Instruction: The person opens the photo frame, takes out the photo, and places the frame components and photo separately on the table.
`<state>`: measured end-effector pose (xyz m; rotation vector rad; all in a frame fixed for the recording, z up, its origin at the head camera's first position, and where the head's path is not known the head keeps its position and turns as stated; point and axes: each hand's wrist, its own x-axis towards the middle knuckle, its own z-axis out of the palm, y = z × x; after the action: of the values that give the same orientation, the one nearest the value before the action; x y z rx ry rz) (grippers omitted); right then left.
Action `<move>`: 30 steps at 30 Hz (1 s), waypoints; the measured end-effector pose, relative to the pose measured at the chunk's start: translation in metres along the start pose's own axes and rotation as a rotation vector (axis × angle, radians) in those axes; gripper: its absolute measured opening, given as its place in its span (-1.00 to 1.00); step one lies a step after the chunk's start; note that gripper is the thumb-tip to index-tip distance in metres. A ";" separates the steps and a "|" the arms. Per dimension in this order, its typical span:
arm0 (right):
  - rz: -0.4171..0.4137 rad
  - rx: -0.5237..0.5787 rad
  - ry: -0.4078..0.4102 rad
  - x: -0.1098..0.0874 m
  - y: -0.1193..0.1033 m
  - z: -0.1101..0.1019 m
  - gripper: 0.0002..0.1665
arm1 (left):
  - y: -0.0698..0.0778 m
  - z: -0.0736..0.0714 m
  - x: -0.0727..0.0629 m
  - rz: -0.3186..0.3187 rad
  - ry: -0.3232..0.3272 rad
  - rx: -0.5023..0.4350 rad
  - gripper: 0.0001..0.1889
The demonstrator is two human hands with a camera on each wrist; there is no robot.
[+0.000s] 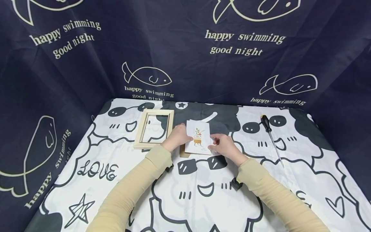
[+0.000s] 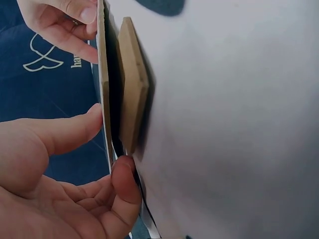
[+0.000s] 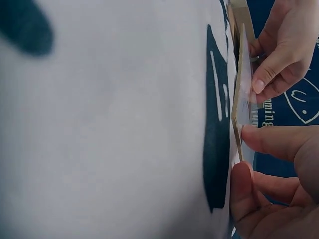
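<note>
A white picture card (image 1: pixel 197 138) with a printed potted plant lies on a thin brown board (image 3: pixel 236 107), and both hands hold this stack slightly above the cloth. My left hand (image 1: pixel 178 136) pinches the stack at its left edge, thumb on top and fingers beneath. At the opposite edge, my right hand (image 1: pixel 227 146) grips it between thumb and curled fingers. Beneath the stack, a separate brown piece (image 2: pixel 132 87) rests on the cloth. Just left of the left hand lies an empty light wooden picture frame (image 1: pixel 159 111).
A screwdriver (image 1: pixel 266 124) with a black handle lies to the right, its shaft pointing toward the front. The table is covered by a white and dark printed cloth (image 1: pixel 127 190). Dark blue curtains (image 1: pixel 188 74) with fish prints hang behind and on both sides.
</note>
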<state>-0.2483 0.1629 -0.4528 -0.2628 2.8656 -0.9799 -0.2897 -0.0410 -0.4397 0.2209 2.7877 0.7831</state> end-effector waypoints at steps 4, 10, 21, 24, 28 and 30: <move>0.004 0.002 0.004 0.000 0.000 0.001 -0.40 | 0.002 -0.001 -0.001 -0.011 0.002 -0.020 -0.35; -0.025 -0.029 -0.004 0.002 0.002 0.004 -0.37 | 0.001 -0.002 -0.002 -0.040 0.005 -0.040 -0.33; -0.005 -0.016 -0.024 0.005 0.003 0.002 -0.38 | -0.004 -0.002 -0.001 -0.065 0.004 -0.106 -0.39; 0.033 0.030 -0.028 0.005 0.004 0.001 -0.46 | -0.004 -0.001 -0.001 -0.065 0.011 -0.129 -0.38; 0.085 0.085 -0.033 0.006 0.004 -0.001 -0.54 | -0.005 0.000 -0.001 -0.064 0.021 -0.166 -0.39; 0.109 0.125 -0.036 0.008 0.005 -0.002 -0.57 | -0.005 0.000 -0.002 -0.065 0.032 -0.180 -0.40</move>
<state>-0.2568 0.1662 -0.4544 -0.1108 2.7394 -1.1152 -0.2885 -0.0457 -0.4427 0.0862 2.7176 1.0231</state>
